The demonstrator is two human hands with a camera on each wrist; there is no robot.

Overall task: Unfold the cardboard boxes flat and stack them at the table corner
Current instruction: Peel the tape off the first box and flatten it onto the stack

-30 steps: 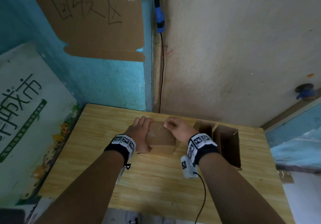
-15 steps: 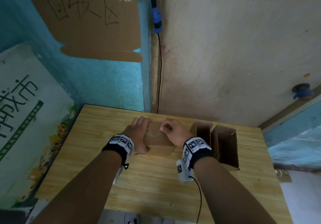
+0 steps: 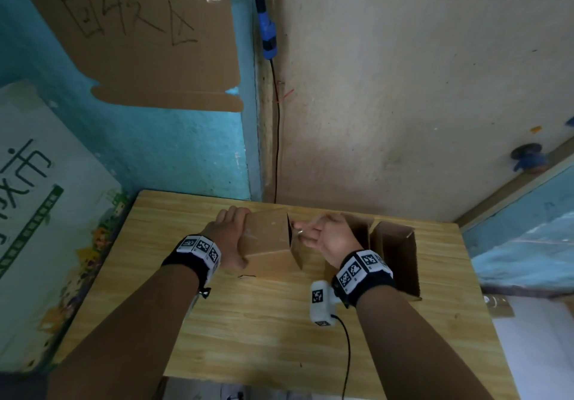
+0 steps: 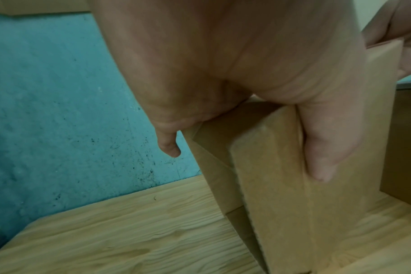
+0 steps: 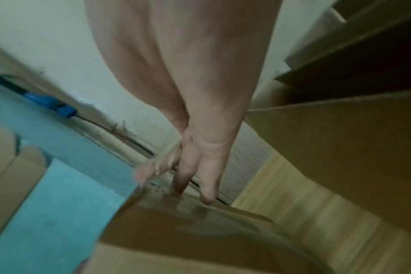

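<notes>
A small brown cardboard box stands on the wooden table near its far edge. My left hand grips the box's left side. In the left wrist view the thumb lies on a face of the box and the fingers reach round behind it. My right hand pinches the edge of a flap that stands partly open on the box's right side. The right wrist view shows the right hand's fingertips on that flap.
A larger open cardboard box lies on its side just right of my right hand. Walls stand close behind the table, with a black cable and blue connector in the corner. A cardboard sign hangs on the blue wall.
The right hand was curled on top of the closed box. It now pinches a flap and has pulled it open to the right. The left hand stays on the box's left side.
</notes>
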